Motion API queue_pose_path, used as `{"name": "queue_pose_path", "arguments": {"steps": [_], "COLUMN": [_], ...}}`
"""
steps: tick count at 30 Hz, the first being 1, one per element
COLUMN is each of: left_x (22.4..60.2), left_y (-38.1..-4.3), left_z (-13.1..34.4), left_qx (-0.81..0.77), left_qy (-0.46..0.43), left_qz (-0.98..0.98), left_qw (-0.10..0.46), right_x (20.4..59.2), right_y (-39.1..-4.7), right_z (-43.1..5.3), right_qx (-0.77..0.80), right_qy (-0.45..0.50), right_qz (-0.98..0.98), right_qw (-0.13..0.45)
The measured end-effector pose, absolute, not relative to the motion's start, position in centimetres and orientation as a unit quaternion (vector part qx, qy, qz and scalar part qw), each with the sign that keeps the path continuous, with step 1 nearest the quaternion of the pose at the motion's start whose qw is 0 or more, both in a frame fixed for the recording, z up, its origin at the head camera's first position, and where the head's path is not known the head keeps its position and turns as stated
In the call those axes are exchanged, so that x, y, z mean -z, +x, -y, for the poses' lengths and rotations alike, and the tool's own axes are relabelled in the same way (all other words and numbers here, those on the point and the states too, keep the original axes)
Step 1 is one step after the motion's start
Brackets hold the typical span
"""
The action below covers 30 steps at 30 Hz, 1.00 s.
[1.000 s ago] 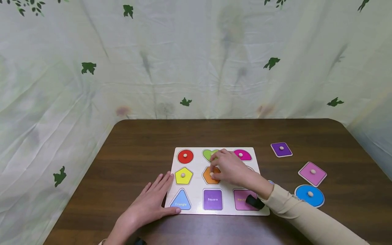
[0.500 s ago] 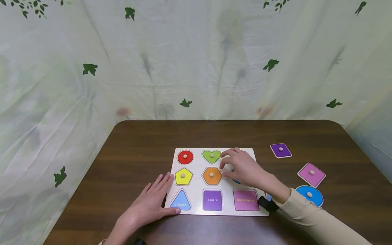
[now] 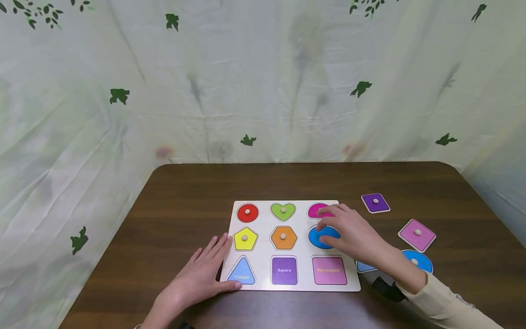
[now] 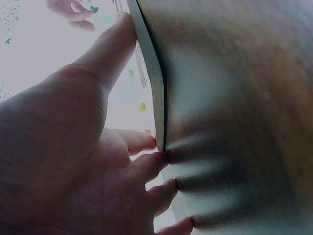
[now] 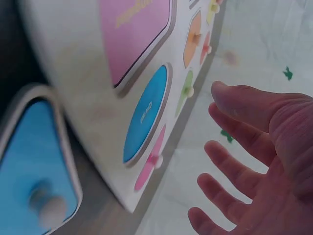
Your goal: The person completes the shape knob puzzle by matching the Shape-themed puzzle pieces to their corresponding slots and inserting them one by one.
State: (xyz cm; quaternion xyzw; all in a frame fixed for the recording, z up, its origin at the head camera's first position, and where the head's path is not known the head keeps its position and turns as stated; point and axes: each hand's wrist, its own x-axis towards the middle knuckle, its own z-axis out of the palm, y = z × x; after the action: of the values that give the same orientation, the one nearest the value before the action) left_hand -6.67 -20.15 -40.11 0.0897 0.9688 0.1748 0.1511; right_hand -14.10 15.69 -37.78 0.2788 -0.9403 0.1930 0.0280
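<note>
Here, left of lower centre, we see the left hand (image 3: 199, 274) with straight fingers touching the left edge of the board (image 3: 304, 274). Centre right, the bare slot (image 3: 315, 236), long axis left to right, lies just left of the right hand (image 3: 351, 230), loosely spread and holding nothing. Nearer that hand than the left, we find the triangle (image 3: 364, 267) beside the board, then, lower right, the oval (image 3: 422, 258), partly hidden by the right arm (image 3: 398, 266).

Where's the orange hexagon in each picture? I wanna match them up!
Head: the orange hexagon is below and a bit right of the picture's middle.
Left wrist: I can't make it out; the white board is seen edge-on and washed out.
Right wrist: near the top, right of the middle, tilted away.
Shared landmark: the white board, in all three.
</note>
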Motion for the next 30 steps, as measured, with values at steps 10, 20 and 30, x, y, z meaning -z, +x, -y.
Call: {"name": "queue_pose_path", "arguments": {"steps": [10, 20, 30], "left_x": [40.3, 40.1, 39.9], "left_y": [-6.6, -6.6, -6.6], "left_z": [20.1, 20.1, 20.1], "left_qx": [-0.181, -0.179, -0.179], "left_qy": [0.088, 0.091, 0.098], "left_qz": [-0.967, -0.967, -0.968], "left_qw": [0.155, 0.155, 0.147], "right_x": [37.5, 37.7, 38.2], "right_y": [-12.8, -11.6, -10.5], "right_z": [-18.6, -22.0, -25.0], "right_qx": [-0.205, -0.239, -0.219], "right_qy": [0.268, 0.263, 0.239], "right_qz": [0.940, 0.933, 0.942], "right_qw": [0.047, 0.054, 0.086]}}
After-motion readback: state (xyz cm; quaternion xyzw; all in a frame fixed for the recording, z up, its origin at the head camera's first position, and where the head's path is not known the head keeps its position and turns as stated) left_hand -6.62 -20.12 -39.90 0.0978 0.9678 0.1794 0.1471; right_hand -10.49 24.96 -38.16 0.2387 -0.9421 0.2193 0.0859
